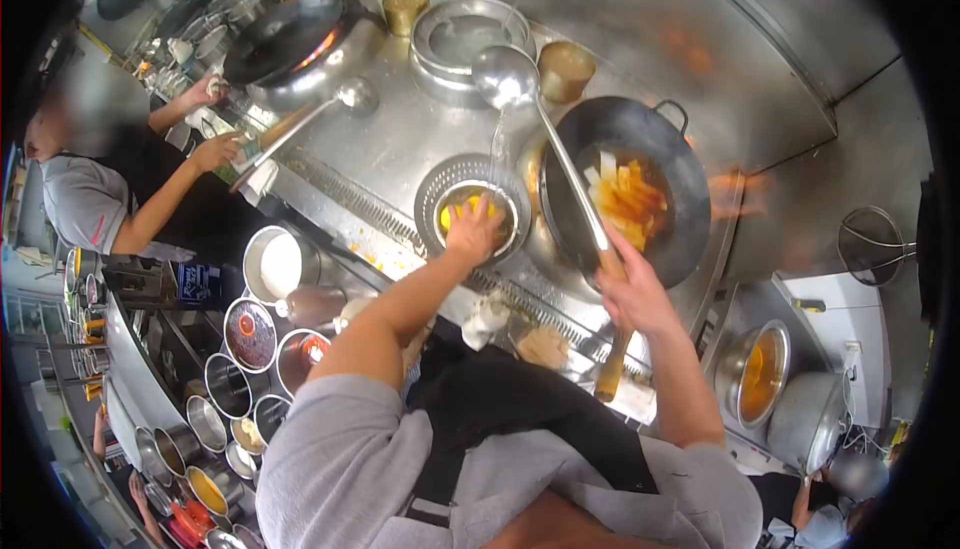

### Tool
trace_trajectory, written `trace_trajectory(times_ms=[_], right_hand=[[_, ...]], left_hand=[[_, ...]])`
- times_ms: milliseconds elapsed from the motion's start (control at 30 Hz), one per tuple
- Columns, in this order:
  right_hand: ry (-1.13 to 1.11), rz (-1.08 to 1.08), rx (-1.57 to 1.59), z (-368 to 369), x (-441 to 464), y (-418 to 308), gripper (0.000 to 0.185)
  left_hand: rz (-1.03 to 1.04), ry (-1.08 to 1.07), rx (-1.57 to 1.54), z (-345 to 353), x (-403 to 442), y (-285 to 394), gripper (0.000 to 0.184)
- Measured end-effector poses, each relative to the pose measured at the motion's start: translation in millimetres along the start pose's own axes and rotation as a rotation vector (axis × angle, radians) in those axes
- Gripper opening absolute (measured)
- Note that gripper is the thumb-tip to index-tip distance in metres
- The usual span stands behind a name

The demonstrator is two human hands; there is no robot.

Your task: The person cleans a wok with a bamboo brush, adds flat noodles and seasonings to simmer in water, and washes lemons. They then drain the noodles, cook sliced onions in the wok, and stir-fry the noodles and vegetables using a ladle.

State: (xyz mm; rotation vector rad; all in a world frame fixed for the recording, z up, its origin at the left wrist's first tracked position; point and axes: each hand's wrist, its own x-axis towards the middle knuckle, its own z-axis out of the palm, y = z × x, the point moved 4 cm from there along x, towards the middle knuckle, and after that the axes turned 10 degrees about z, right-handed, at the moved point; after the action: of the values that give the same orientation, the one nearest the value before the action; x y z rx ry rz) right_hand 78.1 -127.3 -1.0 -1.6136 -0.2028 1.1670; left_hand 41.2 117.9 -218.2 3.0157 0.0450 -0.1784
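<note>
My right hand (637, 287) is closed round the wooden handle of a long metal ladle (572, 164). The ladle's bowl is up by the water pan, and a thin stream of water falls from it. Under that stream stands a perforated metal colander (432, 189) with a bowl inside. My left hand (472, 231) reaches into it, fingers curled over a yellow thing (449, 217) whose kind I cannot make out. To the right, a black wok (690, 199) holds pale and orange-brown strips of food (630, 199).
Behind the colander sits a round water pan (425, 61) between two brass-coloured cups (405, 11) (566, 71). Flames show beside the wok. Several seasoning pots (250, 334) stand at my left. A co-worker (90, 189) holds a ladle near another wok (290, 44). A pot of orange liquid (760, 374) is at right.
</note>
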Motion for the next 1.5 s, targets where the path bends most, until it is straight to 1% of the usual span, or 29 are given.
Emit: trace_trajectory(times_ms=[100, 133, 167, 200, 267, 300, 367, 400, 433, 500, 600, 633, 667, 733, 833, 900, 933, 967, 1000, 1033, 1100, 1133, 1167, 1267, 1300, 1367, 1400, 1433, 1500], right_hand=[[0.074, -0.176, 0.0, 15.2, 98.7, -35.2, 0.076], [0.075, -0.117, -0.049, 15.0, 141.7, -38.7, 0.077], [0.254, -0.301, -0.4, 15.8, 195.0, -47.3, 0.082], [0.513, -0.445, -0.745, 16.9, 245.9, -55.1, 0.087], [0.508, -0.241, -0.732, 28.5, 312.3, -71.1, 0.091], [0.496, -0.266, -0.729, 37.5, 328.4, -88.7, 0.091], [0.092, -0.031, 0.356, 52.1, 359.9, -102.4, 0.063], [-0.263, 0.241, 0.959, 54.6, 365.9, -112.6, 0.015], [-0.517, 0.191, 1.117, 53.9, 364.6, -118.4, 0.018], [-0.508, 0.048, 1.162, 64.7, 332.5, -113.1, 0.012], [-0.65, 0.167, 1.249, 66.0, 288.6, -95.9, 0.011], [-0.666, 0.076, 1.244, 66.4, 259.8, -96.2, 0.008], [-0.685, 0.079, 1.237, 63.8, 240.2, -93.7, 0.005], [-0.703, 0.06, 1.214, 63.7, 186.9, -83.8, 0.003], [-0.729, 0.049, 1.205, 64.1, 115.7, -68.1, 0.017], [-0.647, 0.05, 1.18, 70.1, 60.7, -63.7, 0.02], [-0.614, 0.049, 1.205, 70.5, 39.9, -55.5, 0.02], [-0.565, 0.08, 1.182, 70.9, 22.3, -46.2, 0.028], [-0.52, 0.112, 1.158, 71.4, 8.0, -35.4, 0.036], [-0.5, 0.108, 1.177, 70.4, -5.9, -23.9, 0.036], [-0.426, 0.143, 1.062, 65.9, -31.6, -0.1, 0.055], [-0.388, 0.157, 1.019, 65.0, -42.8, 10.7, 0.07], [-0.382, 0.159, 1.026, 64.8, -54.2, 20.4, 0.07], [-0.184, 0.199, 0.603, 62.9, -84.5, 40.9, 0.082], [-0.184, 0.201, 0.609, 63.7, -90.5, 46.2, 0.082], [-0.048, 0.132, 0.0, 60.8, -101.4, 55.3, 0.083], [-0.011, 0.131, -0.065, 59.9, -107.1, 59.5, 0.081], [-0.011, 0.136, -0.06, 61.6, -113.1, 62.2, 0.081], [0.136, 0.121, -0.29, 59.3, -125.8, 64.7, 0.079]], left_hand=[[-0.092, 0.018, -0.027, -3.6, 2.4, -6.8, 0.071], [-0.096, 0.03, -0.079, -15.1, -2.0, -5.0, 0.075], [-0.074, 0.093, -0.121, -16.7, -5.7, -4.3, 0.06], [-0.026, 0.17, -0.119, -8.7, -8.8, -6.7, 0.057], [0.022, 0.284, -0.124, 8.4, -8.5, -14.4, 0.051], [0.021, 0.318, -0.128, 8.8, -8.3, -18.9, 0.048], [-0.057, 0.281, -0.228, 10.1, -12.0, -20.2, 0.053], [-0.077, 0.265, -0.186, 2.1, -19.3, -15.5, 0.054], [-0.094, 0.25, -0.145, -6.8, -23.4, -11.6, 0.055], [-0.149, 0.234, -0.212, -23.6, -23.8, -11.3, 0.06], [-0.215, 0.122, -0.27, -43.6, -22.2, -8.2, 0.069], [-0.229, 0.049, -0.259, -45.6, -19.4, -5.5, 0.074], [-0.234, -0.044, -0.269, -25.9, -15.1, -6.2, 0.082], [-0.271, -0.054, -0.198, -27.4, -15.5, -2.8, 0.083], [-0.34, -0.037, -0.263, -26.4, -10.6, -10.0, 0.086], [-0.354, -0.081, -0.308, -22.4, -2.0, -19.6, 0.089], [-0.342, -0.106, -0.331, -23.1, -0.4, -21.2, 0.087], [-0.33, -0.129, -0.352, -24.6, 1.2, -22.6, 0.085], [-0.317, -0.104, -0.355, -23.6, 2.8, -24.5, 0.082], [-0.308, -0.075, -0.356, -22.9, 3.0, -26.0, 0.078], [-0.319, -0.057, -0.413, -28.3, -1.2, -26.3, 0.072], [-0.284, -0.069, -0.44, -19.7, 3.6, -31.1, 0.07], [-0.252, -0.082, -0.467, -10.6, 7.6, -34.8, 0.069], [-0.297, -0.153, -0.405, -22.3, 0.5, -32.7, 0.066], [-0.296, -0.16, -0.402, -26.8, -3.8, -31.7, 0.066], [-0.3, -0.067, -0.407, -34.4, -10.1, -29.4, 0.067], [-0.247, 0.029, -0.357, -25.6, -7.1, -34.0, 0.069], [-0.246, 0.022, -0.357, -20.8, -8.8, -38.4, 0.069], [-0.251, 0.056, -0.402, -33.5, -15.2, -42.9, 0.071]])
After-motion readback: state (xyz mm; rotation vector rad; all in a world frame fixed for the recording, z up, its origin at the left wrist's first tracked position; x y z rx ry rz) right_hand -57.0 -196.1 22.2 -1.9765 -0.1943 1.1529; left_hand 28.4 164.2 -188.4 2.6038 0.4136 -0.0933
